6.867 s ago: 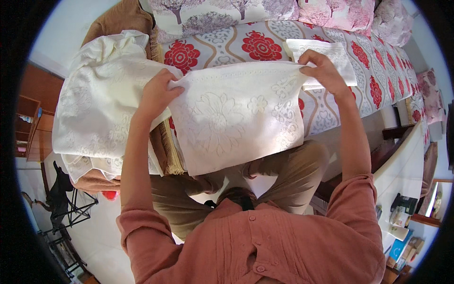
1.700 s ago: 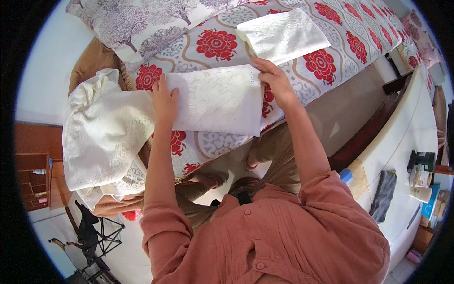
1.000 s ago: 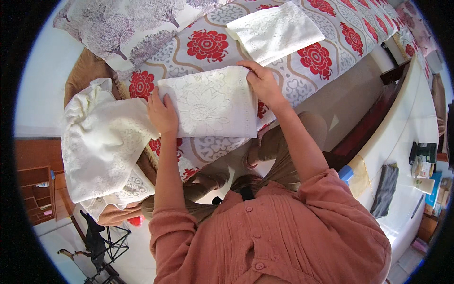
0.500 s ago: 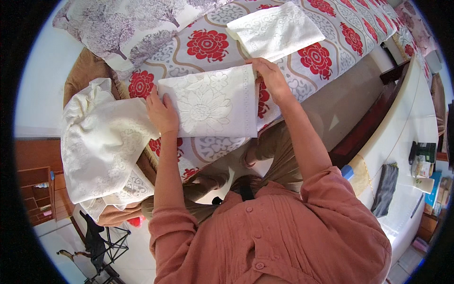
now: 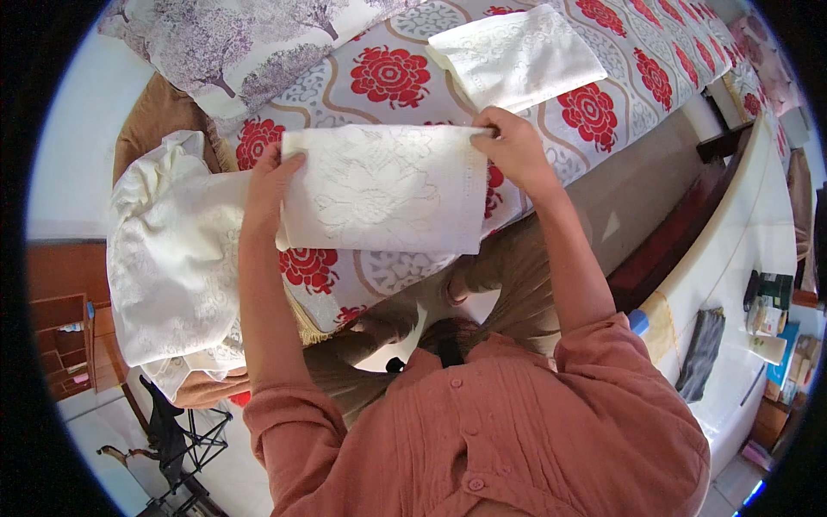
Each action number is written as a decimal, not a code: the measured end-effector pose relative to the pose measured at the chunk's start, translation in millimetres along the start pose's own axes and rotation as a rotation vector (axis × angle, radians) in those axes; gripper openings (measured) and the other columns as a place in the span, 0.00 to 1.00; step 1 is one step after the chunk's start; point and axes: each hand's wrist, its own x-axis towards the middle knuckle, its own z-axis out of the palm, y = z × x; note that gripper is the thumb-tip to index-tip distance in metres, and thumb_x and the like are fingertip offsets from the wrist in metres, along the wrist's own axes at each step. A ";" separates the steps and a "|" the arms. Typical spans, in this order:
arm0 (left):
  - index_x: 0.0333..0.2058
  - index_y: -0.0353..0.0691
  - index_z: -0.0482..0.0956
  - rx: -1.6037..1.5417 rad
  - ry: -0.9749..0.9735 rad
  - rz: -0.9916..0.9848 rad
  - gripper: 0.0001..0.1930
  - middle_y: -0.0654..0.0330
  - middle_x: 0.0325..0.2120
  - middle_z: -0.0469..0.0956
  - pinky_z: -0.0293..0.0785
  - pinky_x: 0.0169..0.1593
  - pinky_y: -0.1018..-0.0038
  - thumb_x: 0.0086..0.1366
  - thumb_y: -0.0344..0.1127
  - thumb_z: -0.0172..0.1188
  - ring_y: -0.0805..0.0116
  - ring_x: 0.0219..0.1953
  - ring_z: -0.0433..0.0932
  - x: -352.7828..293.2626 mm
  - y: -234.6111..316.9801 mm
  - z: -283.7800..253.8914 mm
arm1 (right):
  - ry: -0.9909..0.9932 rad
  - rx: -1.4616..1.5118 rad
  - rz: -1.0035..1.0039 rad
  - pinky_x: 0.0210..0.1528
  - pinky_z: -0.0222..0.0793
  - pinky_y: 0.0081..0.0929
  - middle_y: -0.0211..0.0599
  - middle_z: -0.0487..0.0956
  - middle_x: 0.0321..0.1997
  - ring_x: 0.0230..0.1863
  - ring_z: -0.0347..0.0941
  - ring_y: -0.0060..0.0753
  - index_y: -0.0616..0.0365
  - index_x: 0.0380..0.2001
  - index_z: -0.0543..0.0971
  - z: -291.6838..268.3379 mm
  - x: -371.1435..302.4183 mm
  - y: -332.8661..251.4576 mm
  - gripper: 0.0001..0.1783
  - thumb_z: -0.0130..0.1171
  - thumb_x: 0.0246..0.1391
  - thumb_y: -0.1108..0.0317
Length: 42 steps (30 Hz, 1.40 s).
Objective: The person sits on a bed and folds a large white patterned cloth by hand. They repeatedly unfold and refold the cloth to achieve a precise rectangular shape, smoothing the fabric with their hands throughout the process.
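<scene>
Head view: Where the bedspread (image 5: 413,73) offers a flat surface, a folded white cloth (image 5: 388,189) is held stretched above it by its far corners, so it hangs smooth. Left hand (image 5: 271,177) is closed on the left corner; right hand (image 5: 512,146) is pinched on the right. A second folded cloth (image 5: 517,56) lies farther off; a heap of white fabric (image 5: 172,267) is piled at left.

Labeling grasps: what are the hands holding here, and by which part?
Both hold one folded white cloth by its top corners: left hand at the upper left corner, right hand at the upper right.
</scene>
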 end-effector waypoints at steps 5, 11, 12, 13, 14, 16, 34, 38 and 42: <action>0.46 0.37 0.76 -0.103 -0.042 0.054 0.15 0.64 0.40 0.79 0.71 0.48 0.77 0.60 0.23 0.56 0.74 0.42 0.76 3.6 -13.8 -4.2 | -0.052 -0.365 -0.291 0.58 0.68 0.39 0.44 0.75 0.57 0.57 0.71 0.46 0.55 0.48 0.78 7.1 10.7 -10.7 0.23 0.59 0.44 0.72; 0.43 0.39 0.75 -0.183 -0.108 0.151 0.14 0.63 0.41 0.78 0.68 0.56 0.74 0.56 0.24 0.55 0.71 0.46 0.75 -53.4 7.3 -23.1 | -0.379 -0.045 -0.316 0.60 0.66 0.34 0.41 0.75 0.58 0.59 0.71 0.46 0.53 0.56 0.73 -2.9 7.6 -57.0 0.30 0.63 0.46 0.71; 0.43 0.39 0.76 -0.242 -0.087 0.149 0.15 0.64 0.39 0.79 0.67 0.53 0.78 0.57 0.20 0.53 0.74 0.43 0.75 -60.0 14.0 -17.3 | -0.441 -0.018 -0.277 0.60 0.66 0.33 0.40 0.76 0.57 0.58 0.72 0.43 0.53 0.55 0.73 -7.4 7.1 -62.7 0.29 0.64 0.46 0.71; 0.43 0.39 0.76 -0.261 -0.084 0.152 0.14 0.64 0.40 0.79 0.68 0.53 0.77 0.58 0.20 0.53 0.73 0.44 0.76 -61.1 11.4 -20.8 | -0.501 0.009 -0.236 0.60 0.66 0.32 0.38 0.76 0.56 0.57 0.72 0.40 0.53 0.54 0.74 -9.9 6.4 -64.7 0.28 0.64 0.46 0.70; 0.44 0.39 0.76 -0.280 -0.082 0.154 0.14 0.63 0.41 0.79 0.69 0.54 0.76 0.59 0.21 0.53 0.72 0.45 0.76 -61.0 5.9 -26.5 | -0.522 0.064 -0.175 0.59 0.66 0.30 0.36 0.77 0.54 0.56 0.72 0.37 0.53 0.53 0.74 -8.6 5.6 -60.7 0.27 0.64 0.46 0.72; 0.45 0.39 0.76 -0.315 -0.029 0.151 0.14 0.62 0.43 0.79 0.70 0.55 0.74 0.60 0.22 0.52 0.70 0.46 0.77 -61.7 0.0 -31.4 | -0.555 0.170 -0.057 0.58 0.66 0.28 0.33 0.77 0.49 0.53 0.73 0.30 0.54 0.50 0.74 -9.1 4.9 -52.6 0.24 0.65 0.47 0.74; 0.55 0.27 0.69 0.447 0.217 0.303 0.23 0.50 0.47 0.77 0.72 0.52 0.71 0.63 0.30 0.60 0.65 0.45 0.76 8.6 -59.3 6.1 | -0.046 0.007 0.037 0.48 0.71 0.36 0.50 0.78 0.44 0.44 0.76 0.44 0.63 0.44 0.76 7.1 -5.8 27.0 0.20 0.66 0.48 0.65; 0.56 0.29 0.68 0.591 0.261 0.232 0.26 0.50 0.44 0.77 0.72 0.51 0.70 0.63 0.37 0.62 0.65 0.44 0.77 -11.3 -76.3 -12.8 | 0.173 -0.033 -0.026 0.53 0.70 0.37 0.53 0.73 0.51 0.50 0.74 0.49 0.66 0.54 0.70 25.7 -31.6 41.4 0.33 0.69 0.45 0.65; 0.54 0.27 0.70 0.475 0.124 -0.034 0.26 0.51 0.45 0.78 0.73 0.49 0.72 0.63 0.40 0.64 0.67 0.43 0.77 -28.6 -61.2 -20.5 | 0.072 0.633 0.247 0.58 0.67 0.36 0.48 0.73 0.54 0.55 0.71 0.41 0.69 0.60 0.65 40.4 -54.6 15.8 0.37 0.68 0.48 0.68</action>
